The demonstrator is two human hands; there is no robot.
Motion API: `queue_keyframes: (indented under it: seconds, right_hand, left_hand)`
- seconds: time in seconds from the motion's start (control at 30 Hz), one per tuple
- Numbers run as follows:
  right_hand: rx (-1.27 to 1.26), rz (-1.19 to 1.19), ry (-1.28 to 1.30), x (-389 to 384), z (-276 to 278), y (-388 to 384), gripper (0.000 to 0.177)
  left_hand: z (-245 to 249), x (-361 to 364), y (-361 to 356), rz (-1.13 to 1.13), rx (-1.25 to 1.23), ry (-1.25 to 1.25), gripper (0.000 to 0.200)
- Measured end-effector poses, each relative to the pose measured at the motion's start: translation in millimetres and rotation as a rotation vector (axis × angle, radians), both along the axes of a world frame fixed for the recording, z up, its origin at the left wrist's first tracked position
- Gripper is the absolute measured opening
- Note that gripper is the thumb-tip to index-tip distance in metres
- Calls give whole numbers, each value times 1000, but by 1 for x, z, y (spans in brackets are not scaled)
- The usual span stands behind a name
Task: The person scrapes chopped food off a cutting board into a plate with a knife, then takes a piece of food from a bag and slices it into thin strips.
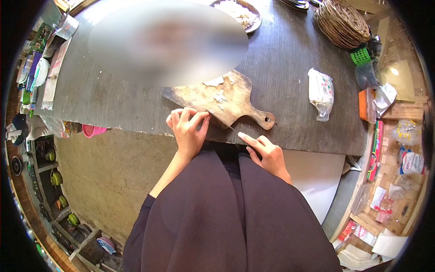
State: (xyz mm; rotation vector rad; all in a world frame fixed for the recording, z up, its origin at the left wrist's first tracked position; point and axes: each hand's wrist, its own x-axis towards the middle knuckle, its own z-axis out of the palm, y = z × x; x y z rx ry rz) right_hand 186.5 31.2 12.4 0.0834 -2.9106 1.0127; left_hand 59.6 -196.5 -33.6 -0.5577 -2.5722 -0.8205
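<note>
A wooden cutting board (240, 93) with a holed handle lies near the table's front edge. Small white cut pieces (220, 96) are scattered on it, beside a larger pale piece (215, 81) partly covered by the blur. My left hand (188, 132) is at the board's near edge, thumb and fingers pinched together by a small pale bit (210, 111). My right hand (267, 154) is closed, with the index finger stretched along what looks like a knife. Its thin blade (231, 128) shows nearly edge-on at the board's near side; the handle is mostly hidden in the fingers.
A plastic-wrapped white package (321, 95) lies right of the board. At the back stand a plate of pale shreds (240, 13) and stacked wicker baskets (342, 22). A green basket (360, 56) and an orange container (367, 105) line the right edge. A large blur hides part of the table.
</note>
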Motion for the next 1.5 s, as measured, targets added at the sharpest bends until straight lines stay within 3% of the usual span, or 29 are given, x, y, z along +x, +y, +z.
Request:
queue_keyframes:
  seconds: [1.5]
  right_hand:
    - [-48, -35, 40, -14, 1, 8, 57]
  left_hand:
    - [2, 1, 1, 16, -8, -10, 15]
